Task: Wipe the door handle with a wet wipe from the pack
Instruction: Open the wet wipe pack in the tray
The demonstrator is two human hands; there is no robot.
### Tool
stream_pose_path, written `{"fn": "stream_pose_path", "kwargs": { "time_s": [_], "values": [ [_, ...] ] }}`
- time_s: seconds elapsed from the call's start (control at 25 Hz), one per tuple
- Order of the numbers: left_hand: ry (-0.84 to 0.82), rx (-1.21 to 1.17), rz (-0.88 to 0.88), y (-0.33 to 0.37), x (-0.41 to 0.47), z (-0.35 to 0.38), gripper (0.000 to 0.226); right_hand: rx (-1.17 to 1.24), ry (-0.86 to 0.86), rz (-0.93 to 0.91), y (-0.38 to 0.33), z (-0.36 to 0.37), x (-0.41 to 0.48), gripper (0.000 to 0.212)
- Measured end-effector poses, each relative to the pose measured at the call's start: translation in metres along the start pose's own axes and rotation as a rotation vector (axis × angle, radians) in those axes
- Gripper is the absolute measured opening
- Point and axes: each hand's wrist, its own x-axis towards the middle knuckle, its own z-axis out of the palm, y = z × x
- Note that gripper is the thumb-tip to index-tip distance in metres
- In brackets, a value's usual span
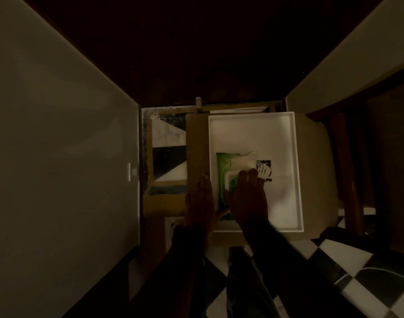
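Note:
A green wet wipe pack (222,166) lies in a white tray (297,171) on a beige stool top. A white wipe (243,159) sticks out of the pack's top. My right hand (249,198) lies flat over the pack's white lid, fingertips near the wipe. My left hand (200,203) rests on the stool beside the tray's left rim, its thumb touching the pack's lower end. A small pale door handle (199,102) shows at the bottom of the dark door ahead. The scene is dim.
A pale wall (58,145) with a light switch (131,172) fills the left. A dark wooden chair (357,168) stands to the right of the stool. The floor has black and white tiles (169,157). A black printed patch (264,167) lies in the tray.

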Motion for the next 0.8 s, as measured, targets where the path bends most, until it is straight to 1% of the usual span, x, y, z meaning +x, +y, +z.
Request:
{"fn": "stream_pose_path", "kwargs": {
  "time_s": [0.08,0.24,0.32,0.36,0.4,0.44,0.48,0.56,0.6,0.64,0.72,0.8],
  "values": [
    [0.003,0.01,-0.002,0.0,0.0,0.001,0.115,-0.036,-0.008,0.014,-0.008,-0.001,0.003,0.065],
    [0.018,-0.007,0.002,0.004,-0.003,-0.002,0.109,-0.156,0.016,-0.025,-0.01,0.001,0.001,0.066],
    [0.015,-0.001,-0.02,0.006,-0.003,-0.002,0.11,-0.146,0.027,-0.059,-0.008,-0.001,-0.001,0.063],
    [-0.005,-0.002,-0.029,0.006,-0.002,-0.003,0.112,-0.09,0.044,-0.091,-0.005,-0.003,-0.003,0.058],
    [-0.021,-0.005,-0.032,0.006,-0.001,-0.004,0.116,0.004,0.085,-0.124,0.0,-0.003,-0.005,0.052],
    [-0.032,-0.005,-0.028,0.005,0.0,-0.005,0.119,0.155,0.124,-0.129,0.009,-0.002,-0.008,0.045],
    [-0.041,-0.001,-0.02,0.005,0.0,-0.008,0.12,0.352,0.139,-0.094,0.019,-0.001,-0.01,0.041],
    [-0.061,-0.006,-0.016,0.005,0.001,-0.014,0.122,0.73,0.102,0.0,0.037,-0.001,-0.016,0.039],
    [-0.056,-0.023,-0.015,0.005,0.001,-0.018,0.12,0.87,0.11,0.062,0.044,-0.001,-0.018,0.037],
    [-0.025,-0.049,-0.007,0.006,0.001,-0.023,0.115,0.973,0.142,0.137,0.051,0.0,-0.02,0.035],
    [0.081,-0.084,0.041,0.011,0.002,-0.032,0.097,1.132,0.154,0.291,0.059,0.003,-0.018,0.037],
    [0.148,-0.019,0.171,0.018,0.007,-0.039,0.071,1.245,0.148,0.382,0.062,0.006,-0.017,0.042]
  ]
}}
